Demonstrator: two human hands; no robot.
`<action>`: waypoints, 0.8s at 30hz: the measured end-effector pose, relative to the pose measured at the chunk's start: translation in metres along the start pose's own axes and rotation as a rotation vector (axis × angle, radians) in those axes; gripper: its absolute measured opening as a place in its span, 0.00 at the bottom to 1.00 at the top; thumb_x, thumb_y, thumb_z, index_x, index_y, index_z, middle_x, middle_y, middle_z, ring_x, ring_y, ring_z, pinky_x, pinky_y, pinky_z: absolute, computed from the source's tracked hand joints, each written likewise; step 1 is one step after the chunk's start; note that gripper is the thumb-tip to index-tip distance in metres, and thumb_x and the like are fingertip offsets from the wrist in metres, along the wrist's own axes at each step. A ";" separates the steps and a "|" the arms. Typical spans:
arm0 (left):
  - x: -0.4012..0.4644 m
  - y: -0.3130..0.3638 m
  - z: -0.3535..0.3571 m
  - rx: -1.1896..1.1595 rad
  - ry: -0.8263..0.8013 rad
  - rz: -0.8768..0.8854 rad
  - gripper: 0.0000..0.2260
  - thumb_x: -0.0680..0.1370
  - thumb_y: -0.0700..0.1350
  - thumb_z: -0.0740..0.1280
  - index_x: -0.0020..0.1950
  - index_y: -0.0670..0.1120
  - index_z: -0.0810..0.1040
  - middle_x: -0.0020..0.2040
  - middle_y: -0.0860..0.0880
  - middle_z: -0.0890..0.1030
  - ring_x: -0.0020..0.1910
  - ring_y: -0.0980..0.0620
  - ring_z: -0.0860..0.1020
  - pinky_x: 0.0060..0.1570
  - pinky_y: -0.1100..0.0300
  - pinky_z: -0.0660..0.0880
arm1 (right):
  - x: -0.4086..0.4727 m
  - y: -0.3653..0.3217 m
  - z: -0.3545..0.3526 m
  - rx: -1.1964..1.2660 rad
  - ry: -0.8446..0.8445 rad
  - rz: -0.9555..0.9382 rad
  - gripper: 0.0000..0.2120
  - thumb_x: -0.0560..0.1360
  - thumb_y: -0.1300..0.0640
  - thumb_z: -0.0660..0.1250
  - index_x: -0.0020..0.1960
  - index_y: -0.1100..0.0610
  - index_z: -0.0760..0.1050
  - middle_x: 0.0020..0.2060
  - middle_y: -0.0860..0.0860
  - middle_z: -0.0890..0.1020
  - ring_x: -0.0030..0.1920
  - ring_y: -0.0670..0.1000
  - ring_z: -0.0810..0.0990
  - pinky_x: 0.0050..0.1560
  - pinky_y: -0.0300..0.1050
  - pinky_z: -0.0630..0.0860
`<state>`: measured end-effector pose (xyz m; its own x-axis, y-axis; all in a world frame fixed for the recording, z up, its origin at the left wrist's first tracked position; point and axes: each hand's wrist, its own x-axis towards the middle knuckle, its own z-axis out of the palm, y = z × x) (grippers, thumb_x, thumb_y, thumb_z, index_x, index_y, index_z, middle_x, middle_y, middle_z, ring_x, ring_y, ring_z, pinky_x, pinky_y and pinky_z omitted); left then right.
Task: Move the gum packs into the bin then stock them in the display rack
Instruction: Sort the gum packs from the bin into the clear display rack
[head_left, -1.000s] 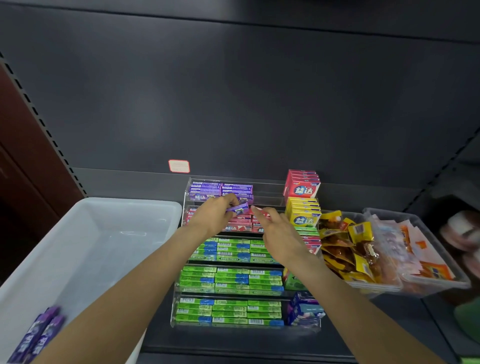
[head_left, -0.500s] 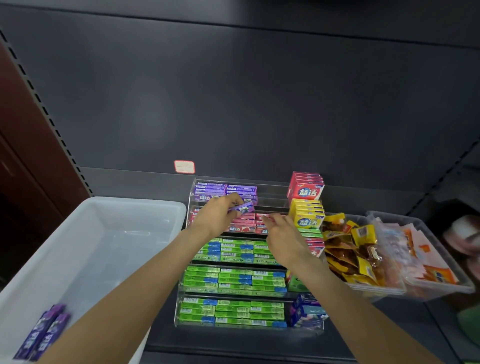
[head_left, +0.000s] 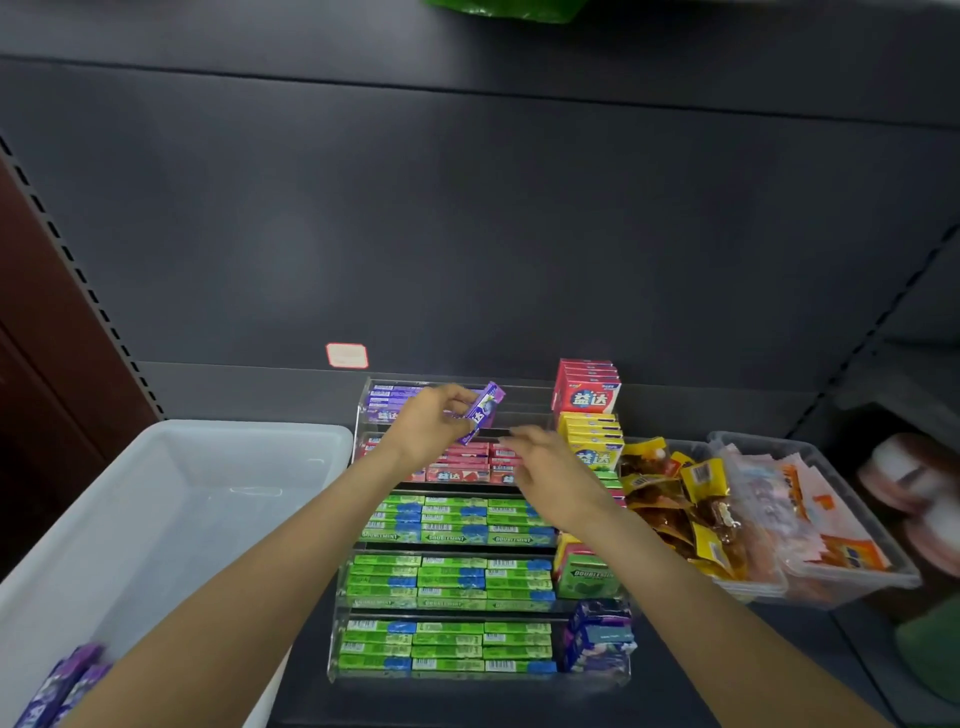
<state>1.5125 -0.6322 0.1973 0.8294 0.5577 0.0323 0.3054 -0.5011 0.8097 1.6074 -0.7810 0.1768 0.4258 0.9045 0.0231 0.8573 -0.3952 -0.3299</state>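
I'm up at the top tier of the display rack (head_left: 524, 675) now, far end, twelve o'clock from me. My left hand (head_left: 434, 423) pinches one purple gum pack (head_left: 482, 418) between thumb and fingertips, tilted, one end raised toward one o'clock, hanging just above the top tier's right side. The purple row (head_left: 387, 402) sits packed at the left of that tier, at eleven o'clock of the held pack. My right hand (head_left: 553, 470) is at four o'clock of it, fingers straight and loose, holding nothing, hovering over the red packs (head_left: 457, 465) one tier down. The two hands are near each other but not touching.

Whether I'm pulling this pack out for the bin or slotting it in, I can't tell from this alone. The white bin (head_left: 171, 499) lies at nine o'clock of the rack, with a few purple packs (head_left: 67, 686) in its near corner, down at seven o'clock.

If it's stocking, I judge the next move calls for levelling the pack, lining it up with the purple row and lowering it flat into the gap. The free hand could steady the neighbours.
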 end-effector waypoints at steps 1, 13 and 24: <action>0.002 0.001 0.000 -0.023 0.006 0.015 0.11 0.76 0.38 0.66 0.58 0.47 0.76 0.50 0.50 0.79 0.44 0.54 0.78 0.43 0.61 0.75 | -0.002 0.002 -0.007 0.030 0.088 -0.006 0.20 0.79 0.63 0.57 0.71 0.56 0.66 0.70 0.50 0.66 0.70 0.49 0.63 0.70 0.42 0.61; 0.061 0.028 0.035 0.428 0.041 0.189 0.13 0.76 0.34 0.65 0.58 0.44 0.80 0.56 0.43 0.78 0.53 0.45 0.78 0.57 0.54 0.75 | 0.008 0.048 -0.050 -0.079 0.205 0.099 0.30 0.80 0.55 0.58 0.77 0.52 0.48 0.76 0.48 0.54 0.76 0.48 0.51 0.74 0.43 0.53; 0.063 0.022 0.032 0.673 -0.206 0.246 0.13 0.78 0.51 0.64 0.61 0.49 0.78 0.58 0.51 0.80 0.58 0.49 0.74 0.58 0.52 0.71 | 0.011 0.057 -0.046 -0.032 0.252 0.093 0.31 0.79 0.57 0.60 0.77 0.51 0.49 0.75 0.47 0.56 0.75 0.48 0.52 0.72 0.44 0.59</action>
<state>1.5863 -0.6293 0.1978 0.9615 0.2749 0.0026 0.2650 -0.9294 0.2570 1.6741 -0.8006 0.2016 0.5582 0.7973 0.2297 0.8182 -0.4830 -0.3117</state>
